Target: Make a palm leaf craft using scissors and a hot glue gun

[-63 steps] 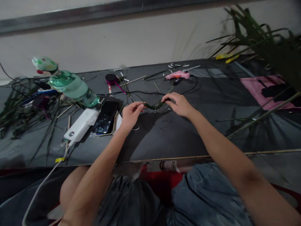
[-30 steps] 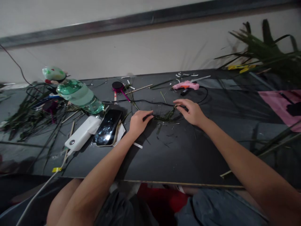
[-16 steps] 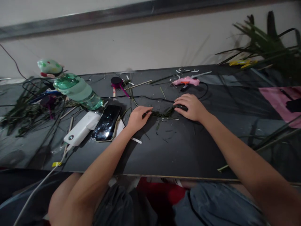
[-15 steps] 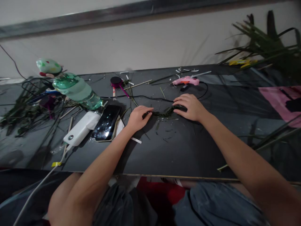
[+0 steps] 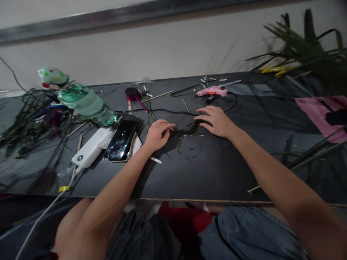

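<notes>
Your left hand [image 5: 158, 135] at centre frame, loosely bent, its grip unclear, your right hand [image 5: 215, 121] spread wide, dark green strand [image 5: 193, 128] between, pink glue gun [image 5: 213, 91] at upper centre-right.

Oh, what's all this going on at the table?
A person has both hands over a short, dark green leafy strand at the dark table. The left hand is at one end; whether it grips it is hard to tell. The right hand is at the other end, fingers spread. Beyond the right hand lies a pink glue gun, and a phone lies beside the left forearm.
</notes>
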{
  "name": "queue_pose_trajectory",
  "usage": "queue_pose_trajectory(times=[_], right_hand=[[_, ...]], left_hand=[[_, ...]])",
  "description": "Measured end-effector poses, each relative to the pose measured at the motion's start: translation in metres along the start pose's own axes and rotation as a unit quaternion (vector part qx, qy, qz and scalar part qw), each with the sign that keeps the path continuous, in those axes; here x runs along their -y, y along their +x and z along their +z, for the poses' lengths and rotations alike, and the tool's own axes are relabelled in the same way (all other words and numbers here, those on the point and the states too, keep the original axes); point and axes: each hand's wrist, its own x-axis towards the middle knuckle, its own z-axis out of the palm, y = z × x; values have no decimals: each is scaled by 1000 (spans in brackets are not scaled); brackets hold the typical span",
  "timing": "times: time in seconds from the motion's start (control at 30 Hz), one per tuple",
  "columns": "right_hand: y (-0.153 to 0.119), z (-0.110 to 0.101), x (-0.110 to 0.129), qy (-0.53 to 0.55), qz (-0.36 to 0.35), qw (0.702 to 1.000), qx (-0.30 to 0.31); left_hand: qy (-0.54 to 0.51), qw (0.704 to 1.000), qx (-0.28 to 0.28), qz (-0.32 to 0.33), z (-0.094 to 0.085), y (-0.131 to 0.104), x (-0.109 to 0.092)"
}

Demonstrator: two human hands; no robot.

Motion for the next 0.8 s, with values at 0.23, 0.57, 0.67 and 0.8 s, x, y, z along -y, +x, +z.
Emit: queue_pose_trajectory(times=[0.23,0.57,0.67,0.8], right_hand=[[3,2,13,-40,-2,999,14],[-7,-52,-28,-32,254,915,-312],[-15,-48,-47,-42,302,908,-287],[-26,-31,-68,-68,346,904,-243]], left_hand=[[7,999,-37,-9,1,0,1],[56,992,-102,-57,1,1,-2],[45,991,-107,-65,1,2,-2],[34,987,-130,-92,1,2,-3]])
